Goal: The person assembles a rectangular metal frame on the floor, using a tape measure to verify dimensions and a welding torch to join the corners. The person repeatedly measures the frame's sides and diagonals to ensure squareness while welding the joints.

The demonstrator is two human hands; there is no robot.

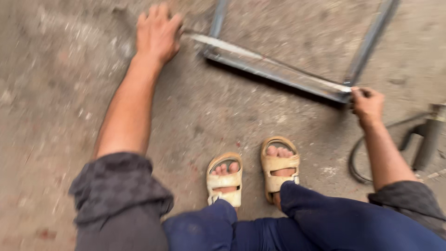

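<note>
A rectangular grey metal frame made of square tube lies on the concrete floor ahead of me. A thin flat strip or tape runs along its near bar. My left hand presses down at the strip's left end, next to the frame's left corner. At the right corner my right hand pinches the strip's other end. The picture is blurred with motion.
I squat on the floor, and my feet in tan sandals sit just behind the frame. A dark tool with a black cable lies on the floor at the right, close to my right hand. Rough grey concrete floor spreads to the left.
</note>
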